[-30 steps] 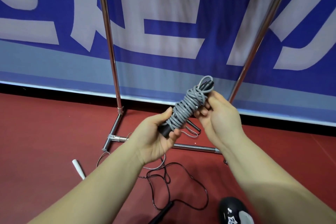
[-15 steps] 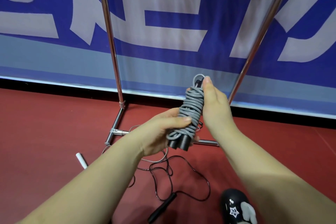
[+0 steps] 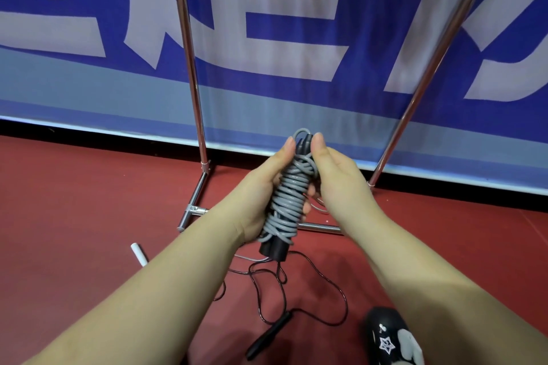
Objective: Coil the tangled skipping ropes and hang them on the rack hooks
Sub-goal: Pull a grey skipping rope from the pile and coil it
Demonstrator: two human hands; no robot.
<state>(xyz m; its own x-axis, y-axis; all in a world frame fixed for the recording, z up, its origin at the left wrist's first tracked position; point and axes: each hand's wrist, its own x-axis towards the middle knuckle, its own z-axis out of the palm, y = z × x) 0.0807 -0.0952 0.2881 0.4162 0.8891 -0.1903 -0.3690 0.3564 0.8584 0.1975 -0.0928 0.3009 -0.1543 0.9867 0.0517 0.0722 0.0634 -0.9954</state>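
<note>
Head view: at centre, the left hand [image 3: 255,201] grips a grey rope [image 3: 289,201] wound round black handles; the right hand [image 3: 338,187] pinches its top. At 6 o'clock a black rope [image 3: 296,290] lies tangled on the red floor [image 3: 74,216]. The rack [image 3: 189,83] stands at 12, before a banner [image 3: 296,38] with large white characters, cropped and unreadable.
</note>
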